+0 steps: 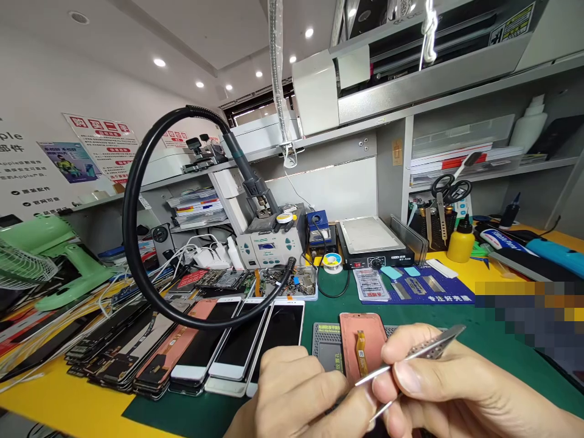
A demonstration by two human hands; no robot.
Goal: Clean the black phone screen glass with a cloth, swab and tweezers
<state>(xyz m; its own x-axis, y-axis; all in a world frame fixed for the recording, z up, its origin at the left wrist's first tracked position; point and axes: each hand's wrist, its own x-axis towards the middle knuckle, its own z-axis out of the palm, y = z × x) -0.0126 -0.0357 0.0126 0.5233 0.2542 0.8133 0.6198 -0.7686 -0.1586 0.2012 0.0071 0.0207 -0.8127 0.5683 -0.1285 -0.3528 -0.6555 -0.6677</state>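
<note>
In the head view my right hand [438, 377] pinches a pair of metal tweezers [431, 347], its two tips pointing down and left. Those tips reach the fingers of my left hand [301, 389], which is closed with its fingers curled. Whatever the left hand holds, if anything, is hidden behind the fingers. Just beyond both hands lies a pink-backed phone screen [349, 334] with a gold flex cable [361, 353] on it. It rests on a grey textured pad [323, 333], partly covered by my hands.
Several phones [278, 334] and stacked screens [155, 359] lie to the left. Behind stand a hot-air station [274, 243] with a looping black hose [130, 243], a solder spool [332, 261] and a heating plate [374, 237]. A yellow bottle [460, 243] is at right.
</note>
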